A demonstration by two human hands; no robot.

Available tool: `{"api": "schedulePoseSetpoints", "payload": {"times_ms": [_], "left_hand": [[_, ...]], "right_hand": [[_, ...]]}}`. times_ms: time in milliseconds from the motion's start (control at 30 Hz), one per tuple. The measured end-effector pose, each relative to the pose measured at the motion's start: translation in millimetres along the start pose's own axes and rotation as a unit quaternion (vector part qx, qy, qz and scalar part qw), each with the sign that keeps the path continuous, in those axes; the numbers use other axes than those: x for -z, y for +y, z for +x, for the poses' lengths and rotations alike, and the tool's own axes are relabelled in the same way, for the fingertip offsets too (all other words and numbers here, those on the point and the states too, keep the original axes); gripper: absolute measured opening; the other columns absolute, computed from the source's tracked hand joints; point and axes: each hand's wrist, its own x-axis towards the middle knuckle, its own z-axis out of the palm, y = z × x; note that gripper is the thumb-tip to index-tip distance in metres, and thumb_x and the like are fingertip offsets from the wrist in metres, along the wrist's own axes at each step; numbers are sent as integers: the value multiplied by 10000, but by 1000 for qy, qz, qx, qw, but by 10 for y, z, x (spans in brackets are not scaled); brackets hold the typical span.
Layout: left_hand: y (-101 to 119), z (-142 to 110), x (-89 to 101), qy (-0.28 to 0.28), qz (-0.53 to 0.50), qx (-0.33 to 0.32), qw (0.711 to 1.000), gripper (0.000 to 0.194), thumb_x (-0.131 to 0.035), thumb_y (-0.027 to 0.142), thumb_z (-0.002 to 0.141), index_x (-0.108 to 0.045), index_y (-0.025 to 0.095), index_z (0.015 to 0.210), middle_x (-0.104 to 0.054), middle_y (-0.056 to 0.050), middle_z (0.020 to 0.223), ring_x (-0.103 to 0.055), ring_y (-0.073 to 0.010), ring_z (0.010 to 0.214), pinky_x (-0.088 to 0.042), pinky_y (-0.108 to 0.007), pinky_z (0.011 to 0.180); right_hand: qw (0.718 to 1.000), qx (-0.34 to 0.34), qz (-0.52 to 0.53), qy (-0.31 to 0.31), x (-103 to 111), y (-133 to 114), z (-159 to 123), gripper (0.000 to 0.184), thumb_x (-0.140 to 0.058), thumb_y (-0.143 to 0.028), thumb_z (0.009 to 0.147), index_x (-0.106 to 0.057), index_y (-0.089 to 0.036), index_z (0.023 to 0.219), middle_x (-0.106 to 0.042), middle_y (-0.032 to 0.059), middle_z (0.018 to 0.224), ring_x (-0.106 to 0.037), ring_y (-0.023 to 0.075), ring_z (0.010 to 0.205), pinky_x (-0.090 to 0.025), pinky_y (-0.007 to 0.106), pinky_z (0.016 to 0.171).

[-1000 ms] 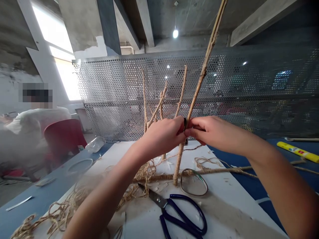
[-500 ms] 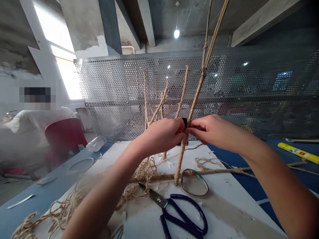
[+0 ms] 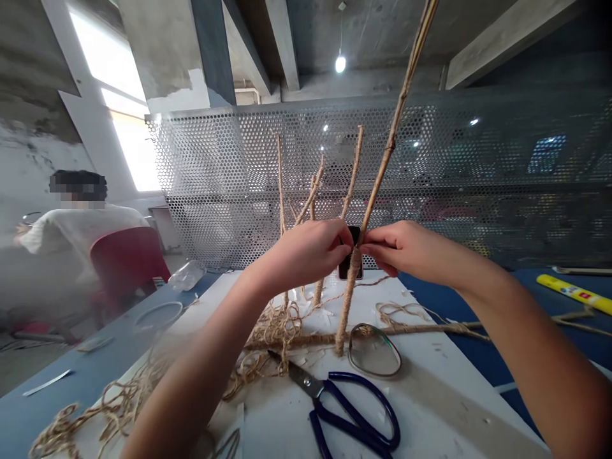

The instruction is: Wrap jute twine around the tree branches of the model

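Note:
A long branch (image 3: pixel 382 167) stands tilted to the right, its lower part wrapped in brown jute twine (image 3: pixel 347 303). My right hand (image 3: pixel 401 247) pinches this branch from the right, just at the top of the wrapping. On the other side, my left hand (image 3: pixel 318 250) is closed in a pinch close to the stick, with twine at its fingertips; the strand itself is mostly hidden. Behind the hands stand several thinner twine-wrapped branches (image 3: pixel 352 172). A dark phone (image 3: pixel 343 269) shows partly behind the wrapped branch.
Dark-blue-handled scissors (image 3: pixel 356 414) lie in front on a white board (image 3: pixel 430 395). Loose twine (image 3: pixel 119 398) tangles at left. Near the branch's foot are a tape ring (image 3: pixel 375 350) and a horizontal wrapped stick (image 3: pixel 415 329). A yellow tube (image 3: pixel 574 292) lies right; a person sits far left.
The branch has turned about its length, so its upper fork now lines up as nearly one stem. My left hand has shifted slightly left, away from the stick; my right hand keeps its pinch.

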Motion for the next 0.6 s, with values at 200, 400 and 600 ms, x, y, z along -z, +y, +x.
{"api": "schedulePoseSetpoints", "payload": {"times_ms": [200, 400, 600], "left_hand": [[20, 16, -17, 4, -17, 14, 1000, 168, -448, 238, 804, -606, 183, 818, -620, -10, 712, -532, -126, 628, -377, -233, 530], [14, 26, -33, 11, -54, 23, 998, 160, -470, 256, 802, -596, 186, 873, -622, -17, 767, -535, -127, 647, -391, -233, 533], [6, 74, -16, 18, -150, -44, 987, 213, -434, 148, 827, -563, 181, 993, -593, -15, 854, -534, -112, 782, -426, -219, 653]], "right_hand": [[1000, 3, -4, -3, -15, 6, -1, 306, -398, -370, 854, -535, -173, 664, -479, -27, 489, -419, 92, 455, -269, 227, 442], [1000, 4, -3, -6, -12, -1, -8, 321, -405, -382, 849, -517, -175, 631, -488, -24, 495, -411, 90, 452, -265, 227, 443], [1000, 4, 21, -17, -4, -17, -5, 320, -413, -393, 847, -540, -169, 657, -486, -26, 499, -398, 88, 451, -264, 236, 448]]}}
